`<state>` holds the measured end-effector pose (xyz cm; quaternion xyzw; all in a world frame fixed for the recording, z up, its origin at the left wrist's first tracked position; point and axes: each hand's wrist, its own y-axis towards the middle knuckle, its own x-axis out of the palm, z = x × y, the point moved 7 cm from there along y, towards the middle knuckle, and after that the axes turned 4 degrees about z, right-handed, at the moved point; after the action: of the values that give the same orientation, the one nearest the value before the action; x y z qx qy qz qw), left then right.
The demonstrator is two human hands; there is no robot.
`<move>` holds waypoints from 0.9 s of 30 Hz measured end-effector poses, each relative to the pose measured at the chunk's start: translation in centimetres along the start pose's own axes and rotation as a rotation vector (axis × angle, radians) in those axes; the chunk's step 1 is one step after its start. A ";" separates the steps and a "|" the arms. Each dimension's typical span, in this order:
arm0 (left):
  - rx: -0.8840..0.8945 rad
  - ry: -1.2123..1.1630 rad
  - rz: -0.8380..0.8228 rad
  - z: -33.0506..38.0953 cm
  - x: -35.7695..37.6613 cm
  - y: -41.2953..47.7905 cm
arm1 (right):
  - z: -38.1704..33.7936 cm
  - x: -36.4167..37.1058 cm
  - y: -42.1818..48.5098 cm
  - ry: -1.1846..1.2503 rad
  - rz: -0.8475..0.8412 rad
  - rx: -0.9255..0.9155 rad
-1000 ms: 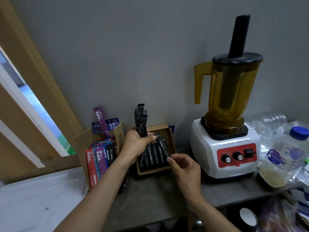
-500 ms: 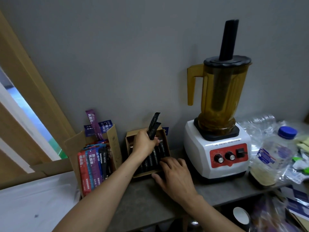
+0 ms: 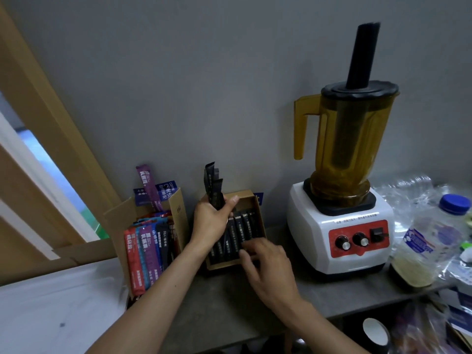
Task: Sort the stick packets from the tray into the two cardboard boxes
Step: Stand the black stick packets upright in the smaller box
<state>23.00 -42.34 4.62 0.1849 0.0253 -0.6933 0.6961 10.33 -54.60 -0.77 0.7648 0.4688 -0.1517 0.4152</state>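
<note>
Holding a bunch of black stick packets upright in your left hand, fingers and thumb curled round them over the small cardboard box, you could drop one on the counter if your hold gets loose. Your right hand has its fingers bent down on the row of black packets lying in that box, too blurry to tell if they pinch one, and a hard push could slide the light box or knock the row crooked. The bigger box of coloured packets stands just beside, so one could land there.
</note>
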 end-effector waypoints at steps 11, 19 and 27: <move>0.056 0.027 0.023 0.7 -1.6 -0.8 | -1.9 0.6 1.1 0.495 -0.083 0.300; 0.168 0.121 0.152 2.4 -3.6 0.5 | 1.1 1.3 -0.5 0.716 0.064 0.497; -0.037 -0.008 -0.012 1.6 -3.4 -1.3 | 3.1 0.8 -1.0 1.083 0.157 0.694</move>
<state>21.23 -39.55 6.74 0.1690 0.0363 -0.6978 0.6952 10.35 -56.31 -3.65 0.8548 0.4782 0.1436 -0.1415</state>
